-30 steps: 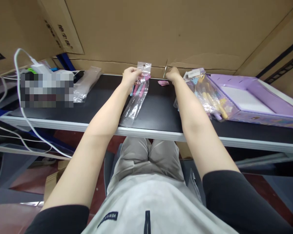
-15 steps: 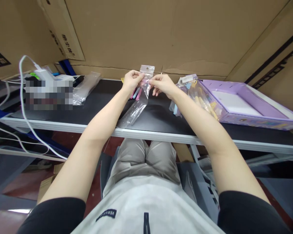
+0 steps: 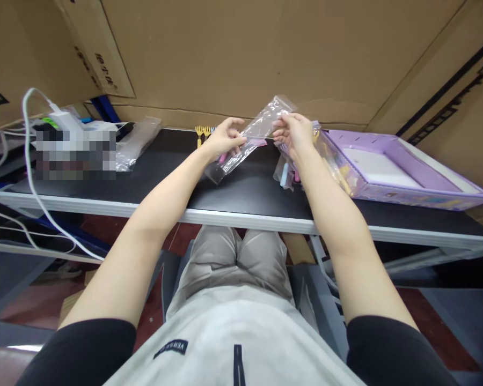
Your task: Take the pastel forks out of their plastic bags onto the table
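Note:
A long clear plastic bag (image 3: 261, 126) slants across the space between my two hands, its upper end to the right. My left hand (image 3: 226, 138) has its thumb against the bag's lower part, with some fingers stretched out behind. At the bag's upper part, my right hand (image 3: 294, 133) pinches the film with bent fingers. Small yellow forks (image 3: 203, 133) lie on the table beside my left hand, and a pink handle (image 3: 222, 157) shows below it, partly hidden. Close to my right wrist is a clear bag of coloured utensils (image 3: 284, 174), partly covered by my arm.
A purple open box (image 3: 422, 197) stands on the black table (image 3: 249, 190) at the right. More clear bags (image 3: 139, 142) lie at the left, near a white charger with a cable (image 3: 29, 145). A cardboard wall (image 3: 241, 53) rises behind the table.
The bag has swung from hanging toward the front edge to slanting up rightward. My right hand has moved right, away from my left, whose fingers have spread.

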